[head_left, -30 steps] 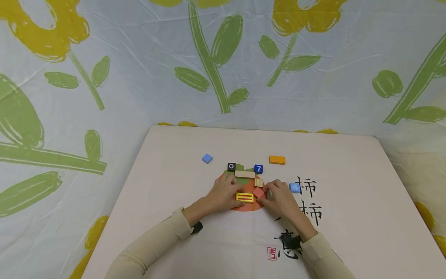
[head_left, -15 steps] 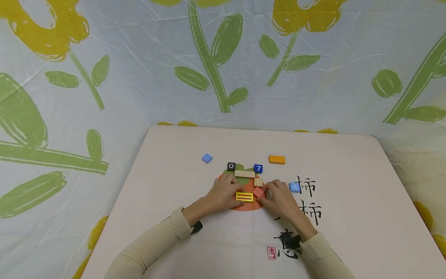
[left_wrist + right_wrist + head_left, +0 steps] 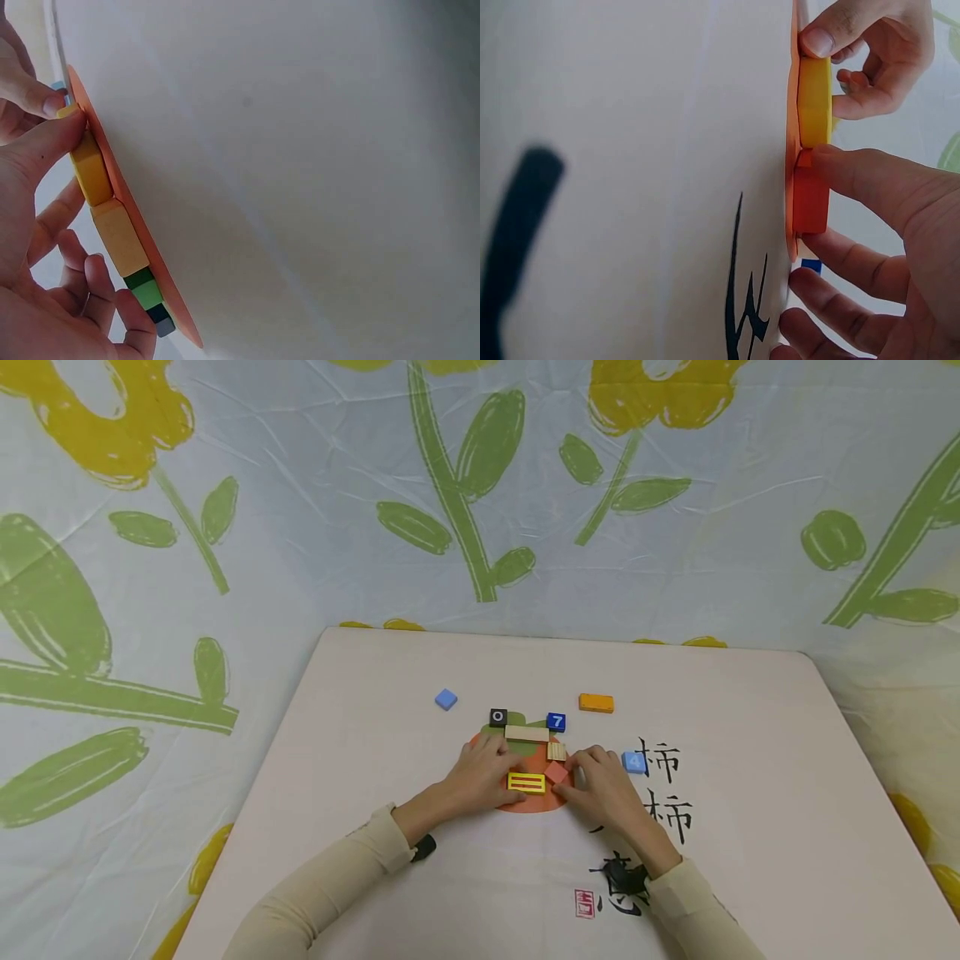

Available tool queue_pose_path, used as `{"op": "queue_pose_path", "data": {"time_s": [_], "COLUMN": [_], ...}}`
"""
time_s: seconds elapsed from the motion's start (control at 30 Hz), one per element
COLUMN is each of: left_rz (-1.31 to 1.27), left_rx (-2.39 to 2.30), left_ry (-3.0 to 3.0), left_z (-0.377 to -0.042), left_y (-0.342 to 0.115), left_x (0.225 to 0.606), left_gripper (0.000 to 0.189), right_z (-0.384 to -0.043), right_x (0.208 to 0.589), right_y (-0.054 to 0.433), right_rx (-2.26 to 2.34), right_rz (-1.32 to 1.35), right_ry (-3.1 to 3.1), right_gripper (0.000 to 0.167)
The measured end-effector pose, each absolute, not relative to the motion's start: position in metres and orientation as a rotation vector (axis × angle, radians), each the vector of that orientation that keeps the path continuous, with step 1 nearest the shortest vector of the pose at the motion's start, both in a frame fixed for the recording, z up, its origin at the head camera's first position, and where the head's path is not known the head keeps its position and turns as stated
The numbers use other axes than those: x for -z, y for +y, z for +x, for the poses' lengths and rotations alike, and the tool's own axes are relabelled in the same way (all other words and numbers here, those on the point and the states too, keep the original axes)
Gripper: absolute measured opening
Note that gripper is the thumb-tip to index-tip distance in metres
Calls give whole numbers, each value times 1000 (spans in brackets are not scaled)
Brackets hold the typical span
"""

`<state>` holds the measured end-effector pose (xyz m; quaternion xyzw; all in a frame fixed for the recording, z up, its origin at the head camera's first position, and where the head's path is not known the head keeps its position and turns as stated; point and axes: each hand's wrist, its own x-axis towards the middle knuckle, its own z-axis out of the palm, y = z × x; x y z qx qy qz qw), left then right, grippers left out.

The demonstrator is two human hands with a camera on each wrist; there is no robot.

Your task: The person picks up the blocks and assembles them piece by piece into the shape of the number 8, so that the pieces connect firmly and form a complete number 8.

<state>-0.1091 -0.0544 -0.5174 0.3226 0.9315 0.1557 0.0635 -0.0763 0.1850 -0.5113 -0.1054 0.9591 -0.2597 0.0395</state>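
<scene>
On an orange persimmon print (image 3: pixel 521 805) lies a yellow block (image 3: pixel 527 783) with red stripes. My left hand (image 3: pixel 477 779) pinches it between thumb and index finger. Just to its right, my right hand (image 3: pixel 606 785) holds a small red block (image 3: pixel 556 772), thumb at one corner and index finger at another. In the right wrist view the red block (image 3: pixel 810 199) stands end to end with the yellow block (image 3: pixel 814 101). A light orange block (image 3: pixel 120 237), a green block (image 3: pixel 147 292) and a dark block (image 3: pixel 160 319) line up under my left fingers, hidden in the head view.
Behind the hands lie a long wooden block (image 3: pixel 527 734), a ribbed wooden block (image 3: pixel 556 752), a black "0" block (image 3: pixel 498 717) and a blue "7" block (image 3: pixel 556 722). Farther out are an orange block (image 3: pixel 596 702), a blue block (image 3: pixel 446 699) and a "4" block (image 3: pixel 633 762).
</scene>
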Motion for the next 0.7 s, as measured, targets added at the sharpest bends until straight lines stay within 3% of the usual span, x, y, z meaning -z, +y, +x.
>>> {"op": "queue_pose_path", "data": {"time_s": [0.7], "left_rz": [968], "left_rx": [-479], "left_ry": [2827], "left_z": [-108], "left_y": [-53], "left_x": [518], "left_gripper": [42], "right_z": [-75], "right_x": [502], "right_y": [191], "right_rx": [891], "right_rz": [-267], "right_ry": [2877], "right_gripper": [36]}}
